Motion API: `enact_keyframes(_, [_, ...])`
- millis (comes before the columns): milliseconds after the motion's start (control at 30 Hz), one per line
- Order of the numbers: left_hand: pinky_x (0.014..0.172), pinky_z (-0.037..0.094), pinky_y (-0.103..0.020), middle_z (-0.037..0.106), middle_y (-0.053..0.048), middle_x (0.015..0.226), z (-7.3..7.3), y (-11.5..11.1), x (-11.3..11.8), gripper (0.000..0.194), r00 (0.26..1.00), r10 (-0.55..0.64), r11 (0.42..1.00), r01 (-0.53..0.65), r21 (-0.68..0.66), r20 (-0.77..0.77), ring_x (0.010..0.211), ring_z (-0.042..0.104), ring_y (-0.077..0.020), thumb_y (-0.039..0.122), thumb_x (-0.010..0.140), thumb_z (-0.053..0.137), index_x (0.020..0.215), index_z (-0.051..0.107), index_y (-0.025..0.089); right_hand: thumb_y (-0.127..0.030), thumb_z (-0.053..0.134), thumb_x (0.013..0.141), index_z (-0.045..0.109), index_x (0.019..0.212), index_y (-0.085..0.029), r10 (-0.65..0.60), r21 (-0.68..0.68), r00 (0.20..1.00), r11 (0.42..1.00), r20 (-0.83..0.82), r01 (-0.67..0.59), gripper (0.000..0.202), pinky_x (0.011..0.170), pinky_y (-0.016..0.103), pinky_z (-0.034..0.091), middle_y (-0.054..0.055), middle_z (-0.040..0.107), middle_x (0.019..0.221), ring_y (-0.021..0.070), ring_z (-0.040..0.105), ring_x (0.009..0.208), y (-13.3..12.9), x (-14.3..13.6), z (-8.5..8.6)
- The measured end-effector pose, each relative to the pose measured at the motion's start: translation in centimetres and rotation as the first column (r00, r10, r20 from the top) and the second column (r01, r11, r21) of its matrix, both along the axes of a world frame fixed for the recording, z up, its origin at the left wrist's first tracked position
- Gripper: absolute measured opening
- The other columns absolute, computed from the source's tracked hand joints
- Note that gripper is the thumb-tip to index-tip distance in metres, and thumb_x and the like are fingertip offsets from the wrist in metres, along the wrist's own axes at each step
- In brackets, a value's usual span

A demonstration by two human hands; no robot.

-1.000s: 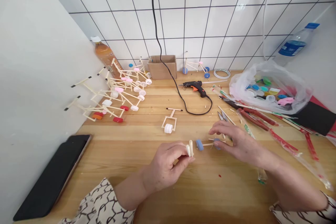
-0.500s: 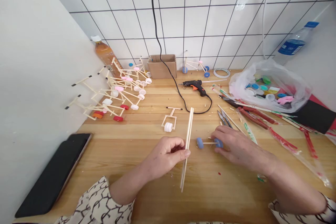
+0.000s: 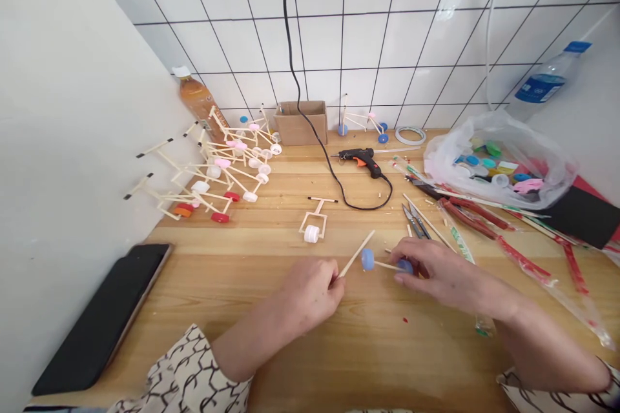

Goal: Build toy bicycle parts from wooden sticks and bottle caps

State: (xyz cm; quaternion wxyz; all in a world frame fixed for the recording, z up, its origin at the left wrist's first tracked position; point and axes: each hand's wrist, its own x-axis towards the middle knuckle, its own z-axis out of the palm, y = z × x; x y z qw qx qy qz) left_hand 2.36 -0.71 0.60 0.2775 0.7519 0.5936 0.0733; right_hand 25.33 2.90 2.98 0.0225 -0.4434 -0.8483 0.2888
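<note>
Wooden table (image 3: 290, 368): sticks (image 3: 357, 253) are pinched by the left hand (image 3: 312, 290), blue-wheeled axle (image 3: 367, 259) by the right hand (image 3: 436, 274); axle is best kept steady.

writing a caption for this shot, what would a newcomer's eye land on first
Probably the two hands in the foreground: the left hand grips at least one pale stick, while the right hand has its fingers around the nearer of two blue wheels joined by a thin rod. Next come the stick models crowded at the left, then the translucent bag of colourful caps at the right.
</note>
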Motion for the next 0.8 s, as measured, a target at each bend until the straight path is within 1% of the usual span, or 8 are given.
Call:
enact_keyframes(133, [0.050, 0.029, -0.025, 0.060, -0.002, 0.059, -0.4, -0.2, -0.3, 0.017, 0.998, -0.016, 0.997, 0.020, 0.075, -0.063, 0.054, 0.053, -0.0154, 0.023, 0.079, 0.051, 0.064, 0.057, 0.018, -0.026, 0.053, 0.083, 0.061, 0.086, -0.019, -0.021, -0.062, 0.999, 0.998, -0.045, 0.018, 0.012, 0.059, 0.025, 0.040, 0.001, 0.060, 0.074, 0.0135, 0.053, 0.064, 0.0, 0.0, 0.2])
enact_keyframes(200, [0.051, 0.033, -0.025, 0.061, -0.002, 0.061, -0.6, -0.3, -0.3, 0.015, 0.999, -0.002, 0.994, 0.006, 0.109, -0.037, 0.055, 0.055, -0.0160, 0.026, 0.080, 0.051, 0.068, 0.057, 0.018, -0.027, 0.053, 0.083, 0.061, 0.084, -0.019, -0.031, -0.084, 0.997, 0.996, -0.069, 0.025, 0.011, 0.058, 0.025, 0.041, 0.000, 0.060, 0.075, 0.0131, 0.053, 0.064, -0.1, 0.0, 0.2])
enact_keyframes(267, [0.052, 0.037, -0.025, 0.061, -0.001, 0.064, -0.7, -0.4, -0.3, 0.014, 0.998, 0.005, 0.987, -0.016, 0.158, 0.070, 0.056, 0.055, -0.0154, 0.028, 0.082, 0.050, 0.076, 0.057, 0.018, -0.026, 0.053, 0.083, 0.060, 0.083, -0.019, -0.033, -0.096, 0.996, 0.995, -0.080, 0.025, 0.010, 0.059, 0.025, 0.041, 0.000, 0.059, 0.074, 0.0132, 0.053, 0.065, -0.2, -0.1, 0.2])
enact_keyframes(333, [0.056, 0.043, -0.026, 0.062, -0.002, 0.070, -0.8, -0.5, -0.2, 0.016, 0.972, -0.013, 0.973, -0.041, 0.225, 0.233, 0.061, 0.057, -0.0150, 0.030, 0.084, 0.051, 0.090, 0.057, 0.017, -0.023, 0.053, 0.082, 0.060, 0.082, -0.019, -0.024, -0.103, 0.995, 0.995, -0.094, 0.014, 0.008, 0.061, 0.025, 0.042, 0.000, 0.058, 0.075, 0.0131, 0.053, 0.065, -0.3, -0.3, 0.2])
enact_keyframes(433, [0.067, 0.050, -0.028, 0.065, -0.004, 0.084, -1.1, -0.8, 0.1, 0.033, 0.897, -0.058, 0.955, -0.078, 0.286, 0.438, 0.073, 0.061, -0.0153, 0.031, 0.081, 0.059, 0.109, 0.052, 0.017, -0.017, 0.052, 0.081, 0.060, 0.082, -0.019, 0.009, -0.108, 0.990, 0.994, -0.139, -0.024, 0.009, 0.062, 0.024, 0.042, 0.000, 0.057, 0.076, 0.0124, 0.053, 0.066, -0.8, -0.9, 0.2])
enact_keyframes(533, [0.072, 0.052, -0.030, 0.067, -0.004, 0.086, -1.4, -1.1, 0.3, 0.034, 0.852, -0.085, 0.955, -0.078, 0.286, 0.516, 0.076, 0.062, -0.0153, 0.031, 0.077, 0.065, 0.107, 0.056, 0.017, -0.012, 0.051, 0.080, 0.060, 0.079, -0.019, 0.030, -0.099, 0.986, 0.994, -0.164, -0.047, 0.012, 0.061, 0.023, 0.041, -0.001, 0.055, 0.074, 0.0119, 0.052, 0.065, -1.2, -1.6, 0.1])
enact_keyframes(700, [0.071, 0.053, -0.028, 0.068, -0.003, 0.083, -1.8, -1.4, 0.5, 0.030, 0.845, -0.125, 0.934, -0.077, 0.349, 0.520, 0.073, 0.063, -0.0140, 0.029, 0.078, 0.065, 0.104, 0.059, 0.017, -0.007, 0.048, 0.079, 0.058, 0.075, -0.019, 0.018, -0.053, 0.980, 0.998, -0.197, -0.029, 0.016, 0.059, 0.022, 0.040, -0.002, 0.052, 0.072, 0.0106, 0.050, 0.063, -1.6, -2.5, -0.3])
enact_keyframes(800, [0.067, 0.053, -0.026, 0.068, -0.003, 0.080, -1.7, -1.4, 0.5, 0.026, 0.836, -0.115, 0.928, -0.102, 0.357, 0.537, 0.069, 0.062, -0.0134, 0.026, 0.079, 0.064, 0.102, 0.061, 0.016, -0.006, 0.047, 0.080, 0.058, 0.072, -0.018, 0.001, -0.005, 0.973, 1.000, -0.230, -0.002, 0.018, 0.059, 0.023, 0.040, -0.001, 0.051, 0.071, 0.0107, 0.050, 0.064, -1.9, -2.8, -0.5])
